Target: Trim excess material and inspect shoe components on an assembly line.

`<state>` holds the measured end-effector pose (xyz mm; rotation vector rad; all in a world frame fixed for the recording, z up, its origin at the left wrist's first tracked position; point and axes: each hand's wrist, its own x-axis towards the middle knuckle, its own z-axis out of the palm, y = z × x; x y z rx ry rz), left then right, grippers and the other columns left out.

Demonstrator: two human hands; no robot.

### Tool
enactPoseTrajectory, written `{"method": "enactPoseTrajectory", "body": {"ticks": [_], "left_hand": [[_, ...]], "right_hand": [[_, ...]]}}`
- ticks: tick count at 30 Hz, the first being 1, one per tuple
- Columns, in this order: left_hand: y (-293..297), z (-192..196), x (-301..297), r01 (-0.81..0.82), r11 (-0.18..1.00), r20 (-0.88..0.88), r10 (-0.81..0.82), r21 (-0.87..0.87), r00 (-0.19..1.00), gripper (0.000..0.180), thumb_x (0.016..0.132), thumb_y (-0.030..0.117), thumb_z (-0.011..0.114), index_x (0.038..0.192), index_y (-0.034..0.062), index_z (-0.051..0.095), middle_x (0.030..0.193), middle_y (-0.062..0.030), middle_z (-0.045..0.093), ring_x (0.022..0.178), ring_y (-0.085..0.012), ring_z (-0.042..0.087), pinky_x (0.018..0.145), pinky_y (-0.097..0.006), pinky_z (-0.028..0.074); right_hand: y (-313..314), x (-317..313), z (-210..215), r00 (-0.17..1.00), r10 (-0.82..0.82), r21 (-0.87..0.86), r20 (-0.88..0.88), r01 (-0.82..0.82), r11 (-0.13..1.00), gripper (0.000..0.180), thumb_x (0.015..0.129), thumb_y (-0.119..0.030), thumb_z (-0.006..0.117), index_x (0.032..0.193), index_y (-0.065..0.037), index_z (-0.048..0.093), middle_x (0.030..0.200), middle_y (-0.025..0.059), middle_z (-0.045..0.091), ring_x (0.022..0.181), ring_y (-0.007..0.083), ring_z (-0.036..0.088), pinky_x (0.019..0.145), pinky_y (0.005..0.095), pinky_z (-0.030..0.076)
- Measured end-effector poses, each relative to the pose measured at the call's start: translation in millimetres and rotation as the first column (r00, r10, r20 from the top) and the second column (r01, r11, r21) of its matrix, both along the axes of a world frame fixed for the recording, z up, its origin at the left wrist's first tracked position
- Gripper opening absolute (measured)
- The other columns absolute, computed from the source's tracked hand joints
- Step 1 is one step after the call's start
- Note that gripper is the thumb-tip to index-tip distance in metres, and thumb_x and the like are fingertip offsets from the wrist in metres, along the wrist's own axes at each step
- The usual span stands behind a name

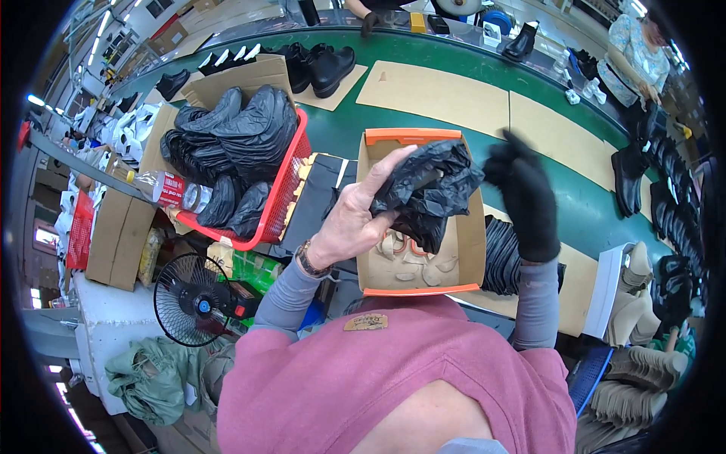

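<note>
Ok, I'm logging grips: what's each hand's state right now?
Left hand: holding crumpled black plastic.
Right hand: gloved, blurred; open or closed can't be told.

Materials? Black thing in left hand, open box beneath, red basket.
Black crumpled thing: probably thin plastic film, semi-gloss; sharp creases, small highlights.
Open box: likely cardboard, matte tan inside, orange rim; thin flat walls.
Red basket: looks like moulded plastic, slight sheen; openwork wall.
</note>
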<state>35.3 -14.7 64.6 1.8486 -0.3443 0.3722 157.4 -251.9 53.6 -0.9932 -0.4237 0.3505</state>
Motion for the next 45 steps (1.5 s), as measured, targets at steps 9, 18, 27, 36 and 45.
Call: {"method": "enactPoseTrajectory", "body": {"ticks": [9, 18, 27, 36, 45], "left_hand": [[-10, -16, 6, -0.201, 0.934, 0.299, 0.109, 0.297, 0.948, 0.069, 0.068, -0.017, 0.050, 0.131, 0.0111, 0.052, 0.129, -0.0206, 0.054, 0.097, -0.0396, 0.065, 0.078, -0.040, 0.058], [-7, -25, 7, -0.494, 0.811, 0.460, 0.325, 0.314, 0.826, 0.049, 0.068, -0.013, 0.060, 0.115, 0.0012, 0.059, 0.124, -0.0227, 0.056, 0.098, -0.0396, 0.065, 0.075, -0.040, 0.057], [-8, -32, 6, -0.222, 0.957, 0.685, 0.034, 0.188, 0.727, 0.053, 0.071, -0.003, 0.070, 0.119, 0.0036, 0.048, 0.127, -0.0250, 0.057, 0.105, -0.0377, 0.064, 0.086, -0.042, 0.055], [4, -6, -7, -0.217, 0.894, 0.371, 0.063, 0.391, 0.926, 0.073, 0.074, 0.022, 0.078, 0.137, 0.0057, 0.045, 0.130, -0.0226, 0.055, 0.129, -0.0343, 0.048, 0.113, -0.045, 0.028], [18, -2, -16, -0.193, 0.876, 0.530, -0.082, 0.443, 0.844, 0.032, 0.074, 0.021, 0.074, 0.105, 0.0146, 0.071, 0.115, -0.0073, 0.068, 0.115, -0.0291, 0.061, 0.116, -0.051, 0.021]], "right_hand": [[30, -29, 11, 0.859, 0.033, -0.407, 0.511, 0.208, 0.889, 0.035, 0.079, 0.003, 0.067, 0.114, -0.003, 0.065, 0.095, 0.0079, 0.064, 0.089, 0.0155, 0.061, 0.079, 0.0292, 0.048], [54, -76, 24, 0.294, 0.300, -0.420, 0.908, 0.653, 0.630, 0.043, 0.076, -0.018, 0.069, 0.116, -0.006, 0.057, 0.096, 0.0096, 0.057, 0.085, 0.0253, 0.056, 0.071, 0.0364, 0.042], [46, -55, 35, 0.903, 0.156, -0.459, 0.401, 0.050, 0.887, 0.035, 0.075, -0.007, 0.076, 0.106, -0.002, 0.061, 0.090, 0.0130, 0.060, 0.074, 0.0261, 0.061, 0.065, 0.0337, 0.049], [57, -65, 32, 0.329, 0.176, -0.350, 0.928, 0.602, 0.718, 0.045, 0.067, 0.000, 0.071, 0.111, -0.007, 0.061, 0.100, 0.0133, 0.061, 0.082, 0.0326, 0.063, 0.070, 0.0387, 0.052], [41, -28, 22, 0.989, 0.026, -0.285, 0.144, 0.017, 0.958, 0.060, 0.078, -0.012, 0.069, 0.133, 0.002, 0.048, 0.121, 0.0110, 0.059, 0.109, 0.0198, 0.057, 0.095, 0.0350, 0.046]]}}
